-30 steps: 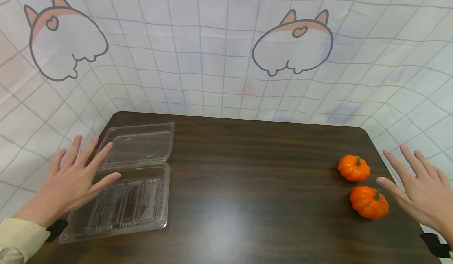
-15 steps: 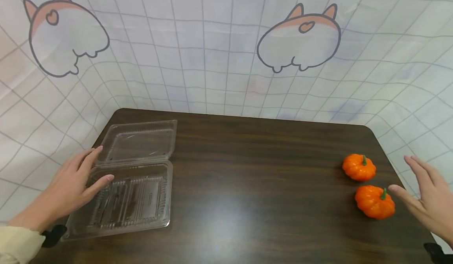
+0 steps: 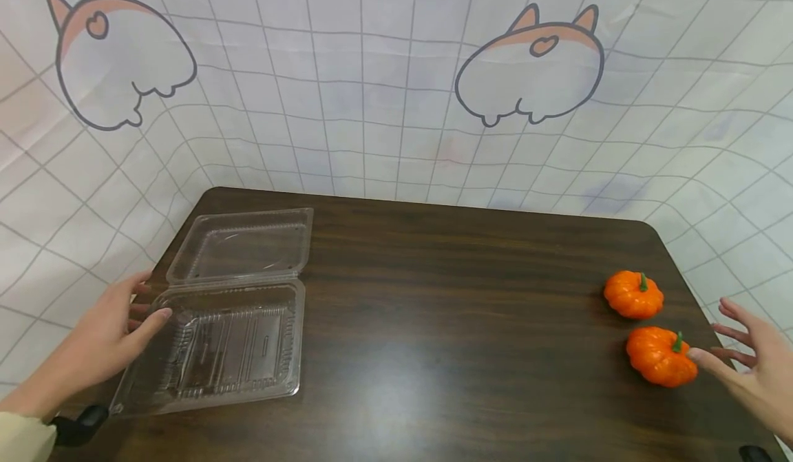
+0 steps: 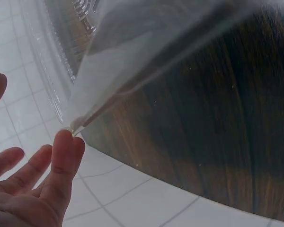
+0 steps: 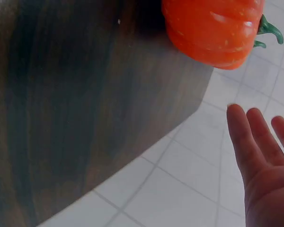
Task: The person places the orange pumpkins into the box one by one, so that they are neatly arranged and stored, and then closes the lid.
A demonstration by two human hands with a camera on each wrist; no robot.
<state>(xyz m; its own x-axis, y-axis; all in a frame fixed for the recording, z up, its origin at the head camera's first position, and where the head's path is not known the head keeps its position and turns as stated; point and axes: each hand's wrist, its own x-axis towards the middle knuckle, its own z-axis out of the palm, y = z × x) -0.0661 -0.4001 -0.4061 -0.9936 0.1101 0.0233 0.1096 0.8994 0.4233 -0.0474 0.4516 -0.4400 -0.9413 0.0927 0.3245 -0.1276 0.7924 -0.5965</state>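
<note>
A clear plastic clamshell container lies opened flat at the table's left, its lid folded out behind the base. My left hand is at the base's left edge, thumb over the rim and fingers beside it. In the left wrist view, fingertips appear to touch a plastic corner, with the thumb apart. Two small orange pumpkins with green stems stand at the right, a front pumpkin and a back pumpkin. My right hand, fingers spread, is beside the front one; contact at the thumb is unclear.
The dark wooden table has rounded far corners. A white grid-patterned cloth with cartoon animal prints hangs behind it and along both sides. Both hands are near the table's side edges.
My left hand has lowered from above the container to its left edge. My right hand has come down beside the front pumpkin. The view has shifted slightly; the container and pumpkins stay put.
</note>
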